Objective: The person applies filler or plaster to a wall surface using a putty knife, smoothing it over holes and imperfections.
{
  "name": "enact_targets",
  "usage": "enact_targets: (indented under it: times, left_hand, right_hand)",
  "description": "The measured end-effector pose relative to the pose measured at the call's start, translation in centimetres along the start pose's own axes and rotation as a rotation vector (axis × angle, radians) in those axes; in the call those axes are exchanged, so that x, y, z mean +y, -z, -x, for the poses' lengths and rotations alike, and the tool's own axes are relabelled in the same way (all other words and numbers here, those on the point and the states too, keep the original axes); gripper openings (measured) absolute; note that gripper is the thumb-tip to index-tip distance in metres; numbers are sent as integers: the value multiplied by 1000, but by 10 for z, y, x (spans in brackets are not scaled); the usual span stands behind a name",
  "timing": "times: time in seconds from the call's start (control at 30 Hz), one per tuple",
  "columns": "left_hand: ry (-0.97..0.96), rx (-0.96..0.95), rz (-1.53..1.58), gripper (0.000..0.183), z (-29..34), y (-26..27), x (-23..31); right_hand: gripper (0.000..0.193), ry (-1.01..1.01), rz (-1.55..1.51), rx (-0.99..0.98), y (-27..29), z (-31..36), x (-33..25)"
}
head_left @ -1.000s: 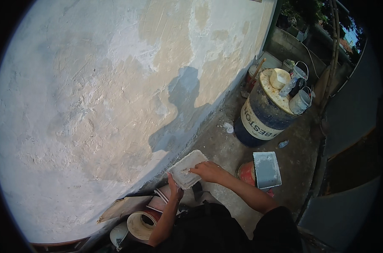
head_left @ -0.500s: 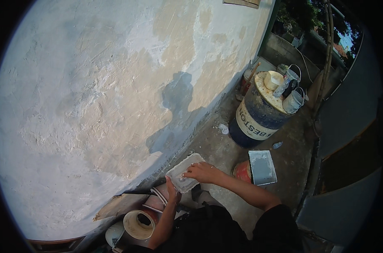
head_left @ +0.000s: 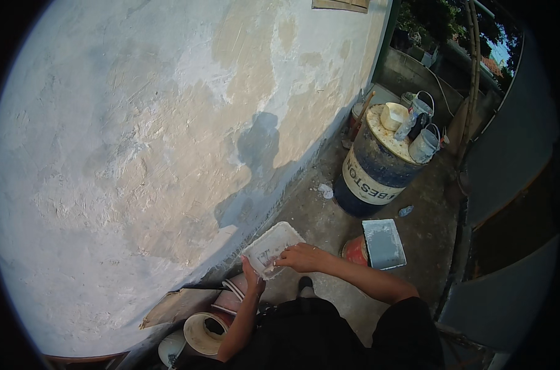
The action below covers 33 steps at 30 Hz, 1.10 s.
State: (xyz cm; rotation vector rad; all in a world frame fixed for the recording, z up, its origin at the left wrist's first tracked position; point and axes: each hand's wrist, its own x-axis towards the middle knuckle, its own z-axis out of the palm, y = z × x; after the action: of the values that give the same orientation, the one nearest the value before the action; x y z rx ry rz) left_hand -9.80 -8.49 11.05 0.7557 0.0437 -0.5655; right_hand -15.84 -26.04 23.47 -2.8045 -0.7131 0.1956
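My left hand [head_left: 253, 277] grips the near left edge of a whitish rectangular tray [head_left: 284, 232], thumb up along its side. Pale plaster-like residue coats the tray's inside and rim, with darker streaks on its bottom. Over the tray's right side reaches my right hand [head_left: 302, 257], its fingers bent together and pointing down into it. Whatever those fingers hold, if anything, is too small to make out. The tray is held in front of my body, close to the foot of the rough, patchily plastered wall [head_left: 138, 154].
A blue-and-cream drum [head_left: 372, 176] bears a cream tub [head_left: 394, 116] and small pails [head_left: 425, 146]. Nearer, a grey rectangular board [head_left: 384, 243] lies over a red bucket [head_left: 355, 250]. An open bucket [head_left: 196, 333] and a broken board [head_left: 178, 306] are at lower left.
My right hand has drawn slightly right and down within the tray, showing more of its bottom. My left hand keeps its grip. A foot now shows below the tray.
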Motion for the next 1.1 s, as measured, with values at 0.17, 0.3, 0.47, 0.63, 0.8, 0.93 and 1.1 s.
enact_targets:
  times: [0.17,0.3,0.47,0.63,0.8,0.93,1.1]
  left_hand:
    - [5,1,11,59,-10,-3,-15]
    - [-26,31,-9,56,-14,-17,-23]
    - [-75,38,1,56,-23,-26,-27]
    - [-53,41,-87,57,-25,-30,-32]
    - [-27,63,-42,51,-26,-37,-50]
    - [-104,45,-103,47,-31,-35,-58]
    - [-120,53,-128,54,-33,-29,-66]
  right_hand:
    - [30,-104,-3,191,16,4,17]
    - [29,-155,4,112,19,12,26]
    - [28,-98,-57,73,9,24,31]
    - [24,-62,-63,310,21,34,47]
    - [22,-10,50,371,21,25,58]
    - [20,115,125,313,11,28,55]
    - [20,203,238,236,8,42,47]
